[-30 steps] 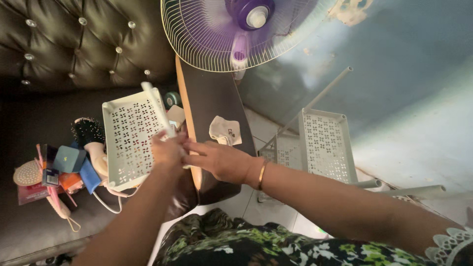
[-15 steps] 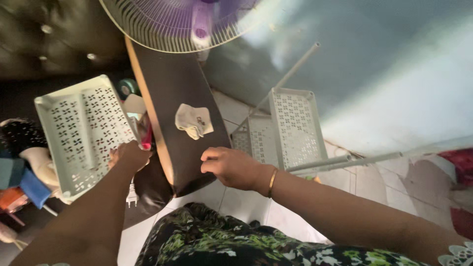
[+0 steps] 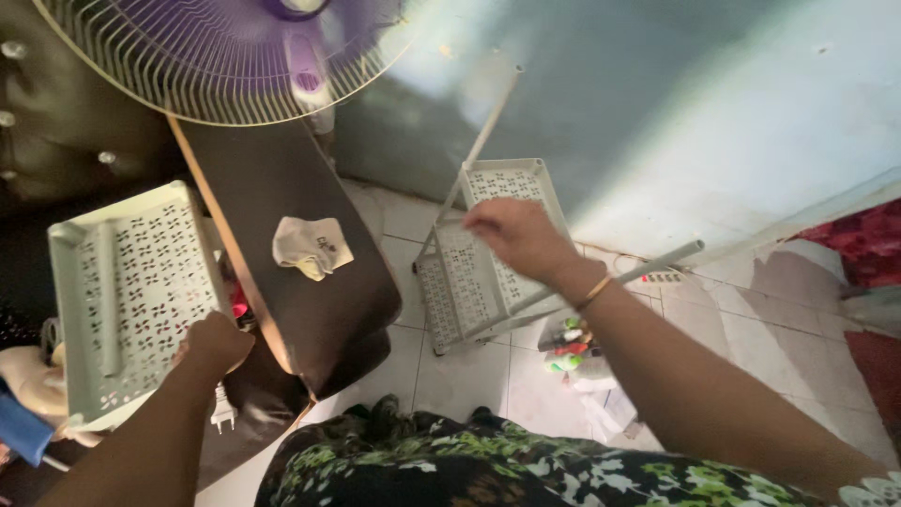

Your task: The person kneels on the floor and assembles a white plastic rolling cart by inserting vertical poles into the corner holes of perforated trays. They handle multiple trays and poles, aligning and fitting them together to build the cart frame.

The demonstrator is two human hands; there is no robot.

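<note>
Left hand: the left hand (image 3: 214, 345), lower left of the frame, is closed on the near edge of a white perforated tray (image 3: 131, 296); the grip holds the tray, fingers curled under its rim and hidden.
Tray: it sits at the left of the frame, tilted, with its pierced face toward the camera, above a dark sofa seat where a blue thing and a pale brush show at the far lower left.
Right hand: the right hand (image 3: 514, 235), centre of the frame, reaches out over a white rack (image 3: 474, 282) on the tiled floor; the hand is blurred, fingers loosely bent, grip narrow and holding nothing that shows. A thin bangle sits at the wrist.
Rack: two pierced shelves on thin white poles, one pole slanting to upper centre, another running right under the forearm. It leans rather than stands square.
Arm pose: both forearms spread wide from the bottom edge, left low and bent, right stretched long across the frame.
Doing it well: I judge a steady hold on a pole of the rack, before the tray is brought across, would stop the frame from tipping; keep the tray level.
Around: a purple fan (image 3: 225, 52) at upper left; a dark armrest (image 3: 291, 253) with a crumpled cloth (image 3: 312, 247) on it; small bottles on the floor near the elbow.
</note>
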